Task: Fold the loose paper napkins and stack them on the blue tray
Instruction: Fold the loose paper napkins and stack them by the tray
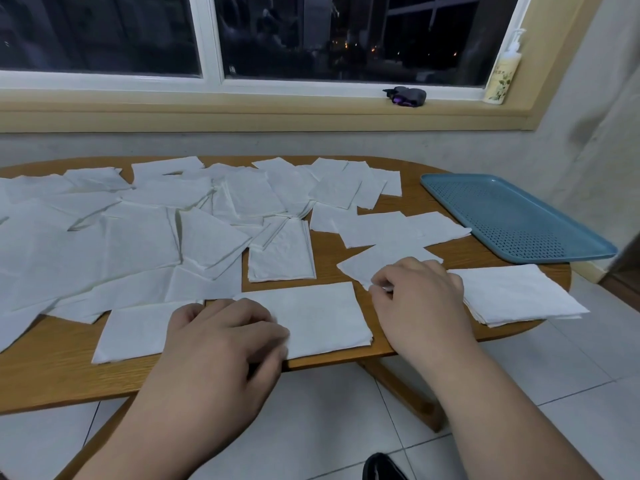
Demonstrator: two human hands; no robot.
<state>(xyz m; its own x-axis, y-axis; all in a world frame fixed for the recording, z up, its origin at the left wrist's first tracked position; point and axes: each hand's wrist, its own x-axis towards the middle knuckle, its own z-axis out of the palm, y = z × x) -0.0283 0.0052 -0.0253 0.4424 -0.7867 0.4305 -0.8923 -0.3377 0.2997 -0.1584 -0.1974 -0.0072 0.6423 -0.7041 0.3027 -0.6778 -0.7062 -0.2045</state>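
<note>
Several loose white paper napkins [145,233] cover the left and middle of the wooden table [41,368]. A long napkin [322,317] lies flat at the front edge. My left hand [221,337] rests on its middle with curled fingers. My right hand [419,292] sits just right of it, its fingertips pinching the edge of another napkin [381,258]. A small stack of folded napkins [519,296] lies at the table's front right corner. The blue perforated tray [512,216] stands at the far right with nothing on it.
A windowsill runs behind the table, with a pump bottle [502,74] at its right end and a dark small object [405,96] beside it. White tiled floor lies below the table's front edge. A wall closes the right side.
</note>
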